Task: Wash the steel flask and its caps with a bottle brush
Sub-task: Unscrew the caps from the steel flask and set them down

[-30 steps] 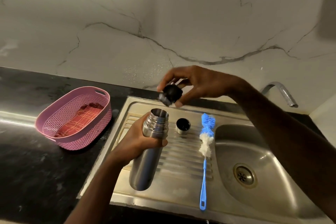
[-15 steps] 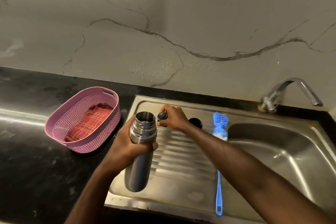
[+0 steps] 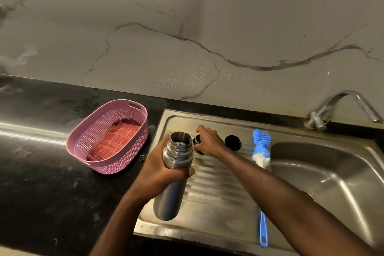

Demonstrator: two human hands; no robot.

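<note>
My left hand (image 3: 164,170) grips the steel flask (image 3: 173,181) round its upper body, mouth open and upward, base near the drainboard (image 3: 218,203). My right hand (image 3: 209,141) holds the small black inner cap (image 3: 196,139) down at the drainboard just behind the flask. The cup-shaped outer cap (image 3: 233,142) stands on the drainboard to the right of that hand. The blue bottle brush (image 3: 261,172) lies along the drainboard's right side, bristles toward the wall; my right forearm crosses over part of its handle.
A pink plastic basket (image 3: 87,137) with a red checked cloth sits on the black counter at the left. The sink basin (image 3: 324,183) lies to the right, with a steel tap (image 3: 336,108) at the back. A marble wall rises behind.
My right hand came down from above the flask with the inner cap to the drainboard behind it. The flask stays gripped in my left hand.
</note>
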